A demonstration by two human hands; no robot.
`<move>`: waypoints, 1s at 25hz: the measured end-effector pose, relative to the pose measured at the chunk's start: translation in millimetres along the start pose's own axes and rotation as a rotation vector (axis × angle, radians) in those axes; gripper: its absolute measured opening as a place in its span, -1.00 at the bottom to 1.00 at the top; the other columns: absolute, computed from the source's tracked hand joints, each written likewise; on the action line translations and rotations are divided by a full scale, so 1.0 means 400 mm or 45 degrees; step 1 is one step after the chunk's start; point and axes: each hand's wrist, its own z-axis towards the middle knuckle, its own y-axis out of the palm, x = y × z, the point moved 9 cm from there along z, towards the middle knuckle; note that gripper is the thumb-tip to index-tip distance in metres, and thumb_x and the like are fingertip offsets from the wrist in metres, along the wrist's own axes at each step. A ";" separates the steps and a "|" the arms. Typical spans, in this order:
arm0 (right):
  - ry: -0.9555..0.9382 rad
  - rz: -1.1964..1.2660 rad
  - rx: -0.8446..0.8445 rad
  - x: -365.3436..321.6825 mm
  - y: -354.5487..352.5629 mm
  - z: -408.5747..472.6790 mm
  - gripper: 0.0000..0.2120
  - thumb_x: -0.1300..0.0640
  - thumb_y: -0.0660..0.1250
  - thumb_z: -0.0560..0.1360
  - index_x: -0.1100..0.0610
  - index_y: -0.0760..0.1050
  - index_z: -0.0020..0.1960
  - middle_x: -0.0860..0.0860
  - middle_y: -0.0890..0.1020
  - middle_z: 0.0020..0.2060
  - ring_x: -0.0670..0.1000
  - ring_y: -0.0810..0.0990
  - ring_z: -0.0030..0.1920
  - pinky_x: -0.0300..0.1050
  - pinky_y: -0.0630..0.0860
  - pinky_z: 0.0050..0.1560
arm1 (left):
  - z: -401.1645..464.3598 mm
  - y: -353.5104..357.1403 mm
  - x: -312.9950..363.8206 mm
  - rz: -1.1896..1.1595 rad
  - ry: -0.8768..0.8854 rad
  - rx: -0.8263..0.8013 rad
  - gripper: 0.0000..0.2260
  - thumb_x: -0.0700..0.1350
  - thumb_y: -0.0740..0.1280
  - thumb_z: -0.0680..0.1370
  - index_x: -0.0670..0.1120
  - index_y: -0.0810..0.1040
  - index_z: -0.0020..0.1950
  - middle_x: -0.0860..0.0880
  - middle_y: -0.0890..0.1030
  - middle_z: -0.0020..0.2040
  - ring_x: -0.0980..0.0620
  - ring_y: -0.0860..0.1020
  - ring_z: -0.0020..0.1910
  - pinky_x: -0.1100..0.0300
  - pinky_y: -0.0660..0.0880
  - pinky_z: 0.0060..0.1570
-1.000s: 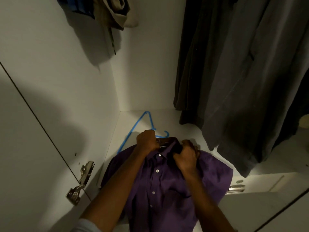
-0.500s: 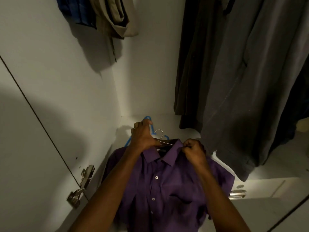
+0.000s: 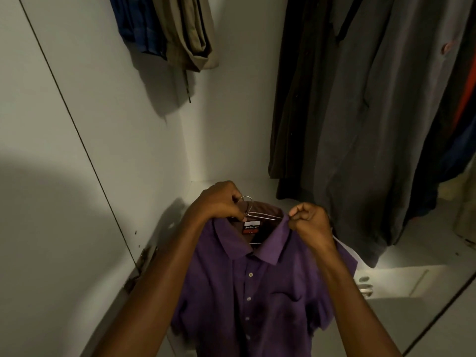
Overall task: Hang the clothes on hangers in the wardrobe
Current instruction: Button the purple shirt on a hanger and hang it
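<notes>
The purple shirt (image 3: 257, 292) is on its hanger (image 3: 253, 213) at six o'clock, held in front of the wardrobe floor (image 3: 288, 202); next it likely goes up to the rail – out of sight at twelve; the left hand (image 3: 219, 200) grips the hanger; the right hand (image 3: 310, 222) pinches the collar; both arms reach forward.

Wardrobe floor (image 3: 401, 256): white panel, dimly lit. Nothing is seen resting directly on its visible part; hems of dark hanging garments (image 3: 360, 124) overhang the far right.
</notes>
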 end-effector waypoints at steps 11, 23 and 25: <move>-0.315 -0.219 -0.554 -0.261 -0.042 -0.113 -0.78 0.31 0.42 0.31 0.05 0.72 -0.15 0.14 0.71 -0.25 0.03 0.62 -0.25 -0.11 0.53 -0.17 | -0.157 -0.151 0.199 -0.139 0.426 0.299 -0.78 0.12 0.64 0.33 0.06 0.69 -0.22 0.17 0.67 -0.30 0.21 0.63 -0.27 0.05 0.63 -0.18; -0.349 0.039 -0.630 -0.363 -0.290 -0.269 -0.82 0.16 0.37 0.58 0.25 0.69 -0.01 0.18 0.73 -0.13 0.14 0.71 -0.11 -0.05 0.63 -0.08 | -0.314 -0.374 0.327 -0.042 0.305 0.706 -0.47 0.45 0.51 0.25 -0.03 0.62 -0.31 0.08 0.56 -0.43 0.09 0.52 -0.40 0.07 0.48 -0.35; -0.417 0.088 -0.604 -0.407 -0.321 -0.300 -0.74 0.11 0.32 0.61 0.30 0.64 -0.04 0.13 0.69 -0.20 0.06 0.65 -0.19 -0.15 0.56 -0.17 | -0.328 -0.411 0.348 -0.189 0.242 0.772 -0.29 0.47 0.54 0.16 -0.17 0.40 -0.48 0.00 0.33 -0.54 0.03 0.30 -0.51 0.07 0.30 -0.45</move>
